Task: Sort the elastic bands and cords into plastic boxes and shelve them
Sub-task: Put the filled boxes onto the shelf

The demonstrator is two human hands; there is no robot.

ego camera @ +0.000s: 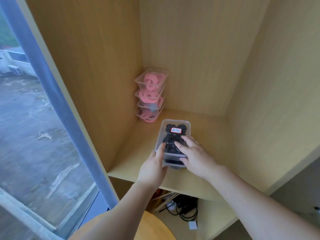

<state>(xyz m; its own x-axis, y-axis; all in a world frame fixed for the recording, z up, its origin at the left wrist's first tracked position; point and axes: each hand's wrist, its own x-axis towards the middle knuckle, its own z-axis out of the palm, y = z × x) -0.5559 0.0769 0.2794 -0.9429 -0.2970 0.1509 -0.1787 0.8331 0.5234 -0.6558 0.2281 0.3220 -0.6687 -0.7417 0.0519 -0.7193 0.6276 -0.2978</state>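
The clear box of black bands [173, 135], with a red-edged label [175, 130] on its lid, sits on the wooden shelf [213, 135] just in front and to the right of the stack of pink-band boxes [151, 94], which fills the back left corner. The left hand [152, 166] grips its near left edge, while the right hand [195, 156] lies over the lid with fingers [179, 145] spread and thumb hooked on the near end. It may rest on a second box, though that is unclear. Below the shelf, nearer than the pink stack, lie tangled black cables [187, 207].
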